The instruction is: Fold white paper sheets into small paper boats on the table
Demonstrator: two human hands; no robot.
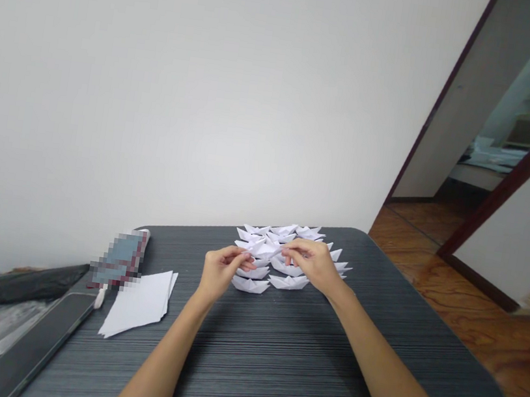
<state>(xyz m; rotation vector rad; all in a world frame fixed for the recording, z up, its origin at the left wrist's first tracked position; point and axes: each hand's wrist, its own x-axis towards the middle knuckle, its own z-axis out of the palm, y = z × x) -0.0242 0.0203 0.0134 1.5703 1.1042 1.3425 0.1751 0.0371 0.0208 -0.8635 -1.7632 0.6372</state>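
Between my two hands a white folded paper boat (pixel 265 249) is held by its two pointed ends. My left hand (pixel 228 271) pinches the left end, and my right hand (pixel 308 262) pinches the right end. Behind and below it, several more white paper boats stand in rows on the dark table, partly hidden by my hands and the held boat. Two of them, a front-left boat (pixel 251 285) and a front-right boat (pixel 288 283), sit nearest to me.
A stack of white paper sheets (pixel 140 302) lies on the dark table (pixel 273 351) at the left. Beside it are a blurred-out item (pixel 121 257) and a long dark flat object (pixel 35 340) at the table's left edge. A white wall (pixel 212 86) rises behind; a doorway opens at the right.
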